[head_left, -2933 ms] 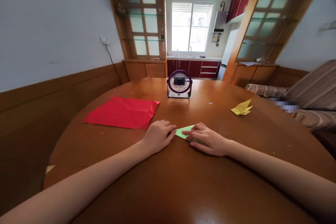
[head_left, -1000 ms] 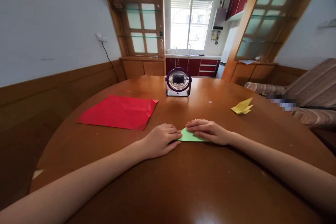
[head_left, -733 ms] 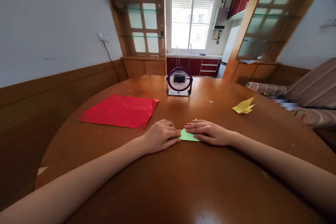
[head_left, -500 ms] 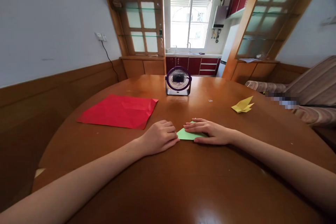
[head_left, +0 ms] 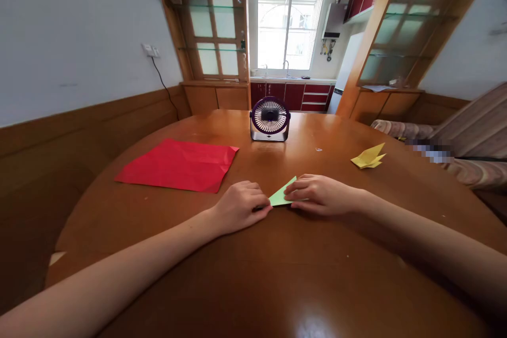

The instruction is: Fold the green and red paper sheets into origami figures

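A folded piece of light green paper point(head_left: 282, 195), roughly triangular, is between my two hands on the wooden table point(head_left: 253, 274). My left hand point(head_left: 243, 203) pinches its left corner between thumb and fingers. On the paper's right side, my right hand point(head_left: 315, 195) has its fingers bent over the sheet and the thumb near the lower edge, gripping it. The fingers cover the right part of the paper. A red sheet of paper point(head_left: 180, 165) with creases lies to the left of my left hand. Beyond my right hand sits a yellow folded paper figure point(head_left: 369, 157).
A small purple desk fan point(head_left: 270, 118) stands at the table's far side. A small pale scrap point(head_left: 318, 149) lies right of it. A striped sofa point(head_left: 475, 132) is at the right, and a wall with a socket point(head_left: 150, 50) at the left.
My right hand's fingers, flatter on the green paper before, have curled in around its right part. Less of the paper shows now. My left hand stays at the left corner.
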Motion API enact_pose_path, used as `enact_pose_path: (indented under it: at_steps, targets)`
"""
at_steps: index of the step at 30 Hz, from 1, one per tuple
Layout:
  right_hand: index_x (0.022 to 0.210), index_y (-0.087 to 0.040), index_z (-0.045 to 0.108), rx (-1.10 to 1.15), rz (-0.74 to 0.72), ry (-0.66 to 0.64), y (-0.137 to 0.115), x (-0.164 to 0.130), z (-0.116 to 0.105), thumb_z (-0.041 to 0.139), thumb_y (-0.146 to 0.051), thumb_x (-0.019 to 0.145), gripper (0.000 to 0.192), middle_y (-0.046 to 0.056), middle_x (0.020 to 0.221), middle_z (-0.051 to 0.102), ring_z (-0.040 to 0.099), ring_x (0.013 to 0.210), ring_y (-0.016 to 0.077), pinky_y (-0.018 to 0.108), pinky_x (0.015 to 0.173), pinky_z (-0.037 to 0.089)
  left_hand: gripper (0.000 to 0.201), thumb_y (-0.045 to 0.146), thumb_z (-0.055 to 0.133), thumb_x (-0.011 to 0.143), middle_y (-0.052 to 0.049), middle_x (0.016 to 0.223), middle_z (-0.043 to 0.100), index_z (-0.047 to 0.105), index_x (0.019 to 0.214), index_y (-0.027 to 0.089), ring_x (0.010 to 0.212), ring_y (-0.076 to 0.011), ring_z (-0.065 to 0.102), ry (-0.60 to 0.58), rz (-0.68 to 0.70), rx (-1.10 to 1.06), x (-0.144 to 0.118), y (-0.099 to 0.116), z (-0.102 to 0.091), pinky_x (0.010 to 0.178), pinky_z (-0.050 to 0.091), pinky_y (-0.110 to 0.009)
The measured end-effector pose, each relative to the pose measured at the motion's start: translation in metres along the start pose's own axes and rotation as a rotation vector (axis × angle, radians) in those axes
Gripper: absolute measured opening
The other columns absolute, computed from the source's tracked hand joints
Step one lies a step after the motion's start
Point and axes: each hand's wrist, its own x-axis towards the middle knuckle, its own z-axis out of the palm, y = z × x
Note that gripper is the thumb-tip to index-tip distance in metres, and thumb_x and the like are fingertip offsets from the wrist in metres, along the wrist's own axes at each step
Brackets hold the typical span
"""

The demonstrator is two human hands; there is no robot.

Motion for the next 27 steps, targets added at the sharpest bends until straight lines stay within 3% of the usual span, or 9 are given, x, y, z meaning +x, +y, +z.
enact_pose_path:
  at_steps: [2, 4, 7, 10, 14, 18, 23, 27]
  targets:
    - [0.114, -0.018, 0.068, 0.121, 0.033, -0.002, 0.004, 0.001, -0.003, 0.044, -0.031, 0.1, 0.031, 0.009, 0.113, 0.068, 0.063, 0.101, 0.0196, 0.037, 0.092, 0.047, 0.012, 0.029, 0.061, 0.088, 0.001, 0.075, 0.069, 0.064, 0.095, 0.019, 0.069, -0.014, 0.063, 0.014, -0.142, -0.137, 0.0, 0.0, 0.0, 0.068, 0.044, -0.025]
    - [0.108, -0.016, 0.071, 0.264, 0.063, 0.009, 0.009, 0.001, -0.004, 0.047, -0.032, 0.098, 0.03, 0.009, 0.108, 0.069, 0.064, 0.096, 0.0177, 0.034, 0.089, 0.049, 0.023, 0.032, 0.066, 0.084, 0.002, 0.077, 0.07, 0.061, 0.104, 0.021, 0.072, -0.0142, 0.065, 0.007, -0.296, -0.282, 0.0, 0.001, 0.001, 0.07, 0.046, -0.025]
    - [0.102, -0.015, 0.073, 0.443, 0.136, 0.055, 0.017, 0.002, -0.003, 0.054, -0.036, 0.095, 0.029, 0.009, 0.101, 0.069, 0.065, 0.088, 0.0162, 0.031, 0.083, 0.05, 0.029, 0.034, 0.072, 0.079, 0.004, 0.074, 0.069, 0.061, 0.102, 0.022, 0.071, -0.0144, 0.065, -0.017, -0.501, -0.484, 0.002, 0.001, 0.0, 0.069, 0.047, -0.025]
    - [0.096, -0.017, 0.075, 0.568, 0.249, 0.131, 0.022, 0.004, 0.002, 0.062, -0.04, 0.088, 0.028, 0.007, 0.094, 0.07, 0.064, 0.084, 0.0163, 0.031, 0.079, 0.05, 0.03, 0.034, 0.075, 0.074, 0.004, 0.069, 0.067, 0.062, 0.097, 0.021, 0.068, -0.0144, 0.065, -0.015, -0.622, -0.614, 0.004, 0.0, 0.001, 0.066, 0.046, -0.024]
    - [0.086, -0.017, 0.076, 0.725, 0.419, 0.275, 0.023, 0.007, 0.011, 0.073, -0.041, 0.076, 0.027, 0.005, 0.087, 0.071, 0.063, 0.081, 0.0174, 0.03, 0.074, 0.048, 0.034, 0.032, 0.076, 0.072, 0.005, 0.066, 0.066, 0.062, 0.099, 0.019, 0.067, -0.0145, 0.064, -0.005, -0.676, -0.696, 0.006, -0.002, 0.002, 0.067, 0.045, -0.025]
    - [0.088, -0.016, 0.076, 0.836, 0.566, 0.381, 0.022, 0.011, 0.019, 0.079, -0.039, 0.067, 0.031, 0.004, 0.081, 0.071, 0.061, 0.073, 0.0156, 0.028, 0.067, 0.046, 0.041, 0.033, 0.078, 0.069, 0.004, 0.066, 0.067, 0.06, 0.102, 0.018, 0.065, -0.0152, 0.064, -0.009, -0.711, -0.718, 0.007, -0.004, 0.003, 0.065, 0.044, -0.026]
    - [0.1, -0.014, 0.073, 0.883, 0.614, 0.484, 0.027, 0.015, 0.028, 0.082, -0.036, 0.061, 0.045, 0.004, 0.083, 0.068, 0.06, 0.069, 0.0133, 0.028, 0.063, 0.047, 0.046, 0.033, 0.08, 0.066, 0.002, 0.07, 0.07, 0.058, 0.103, 0.017, 0.065, -0.0161, 0.064, -0.015, -0.749, -0.777, 0.007, -0.008, 0.006, 0.063, 0.044, -0.026]
    - [0.111, -0.014, 0.068, 0.901, 0.583, 0.519, 0.032, 0.018, 0.036, 0.08, -0.035, 0.066, 0.052, 0.005, 0.088, 0.066, 0.061, 0.073, 0.0146, 0.029, 0.065, 0.05, 0.046, 0.033, 0.08, 0.066, 0.0, 0.072, 0.07, 0.057, 0.102, 0.016, 0.066, -0.0158, 0.064, -0.014, -0.752, -0.801, 0.007, -0.01, 0.008, 0.064, 0.044, -0.026]
